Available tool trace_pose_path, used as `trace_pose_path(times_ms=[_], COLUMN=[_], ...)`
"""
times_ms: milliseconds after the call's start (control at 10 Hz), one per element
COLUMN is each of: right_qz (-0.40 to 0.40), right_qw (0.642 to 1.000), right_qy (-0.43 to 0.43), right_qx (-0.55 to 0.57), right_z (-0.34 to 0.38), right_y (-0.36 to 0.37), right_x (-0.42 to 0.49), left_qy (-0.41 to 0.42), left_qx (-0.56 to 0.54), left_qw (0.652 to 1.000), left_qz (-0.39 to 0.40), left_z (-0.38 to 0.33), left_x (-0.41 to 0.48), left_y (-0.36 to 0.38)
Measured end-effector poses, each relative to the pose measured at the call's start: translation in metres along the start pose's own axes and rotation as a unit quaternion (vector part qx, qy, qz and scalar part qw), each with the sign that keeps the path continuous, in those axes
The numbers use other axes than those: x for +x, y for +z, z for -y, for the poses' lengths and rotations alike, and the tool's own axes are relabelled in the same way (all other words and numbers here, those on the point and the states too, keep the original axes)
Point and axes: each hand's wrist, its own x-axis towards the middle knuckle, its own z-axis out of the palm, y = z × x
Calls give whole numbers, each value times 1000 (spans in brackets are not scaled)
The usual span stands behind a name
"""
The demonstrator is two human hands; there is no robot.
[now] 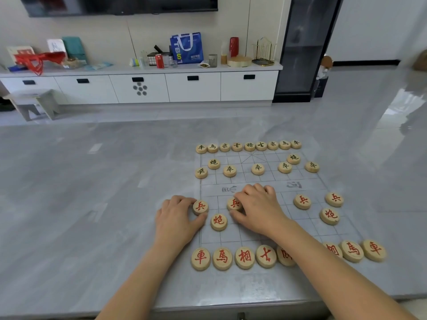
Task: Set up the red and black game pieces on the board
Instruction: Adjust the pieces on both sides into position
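A thin translucent game board (307, 227) with grid lines lies on the grey table. Round wooden pieces with black characters (249, 146) line its far edge, with two more rows just in front. Pieces with red characters (245, 257) form the near row; my right forearm covers part of that row. My left hand (176, 218) pinches a red soldier piece (200, 207) at the board's left edge. My right hand (256, 206) pinches another red soldier piece (234, 203) one column over. A red cannon piece (218, 221) sits between my hands.
The grey table (92, 204) stretches wide to the left of the board. Two red soldiers (302, 201) and a red cannon (329, 215) stand on the board's right side. A white sideboard (138, 86) with bags and cans stands far behind.
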Motion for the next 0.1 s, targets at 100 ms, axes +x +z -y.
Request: trace_pose_path(times_ms=[100], right_qz=[16], right_qw=[1000], right_qy=[0], right_qx=[27], right_z=[-6], right_y=[-2], right_x=[-4], left_qy=[12], left_qx=[-15], left_qw=[1000], left_qz=[-8], left_z=[5], left_x=[-6], left_y=[0])
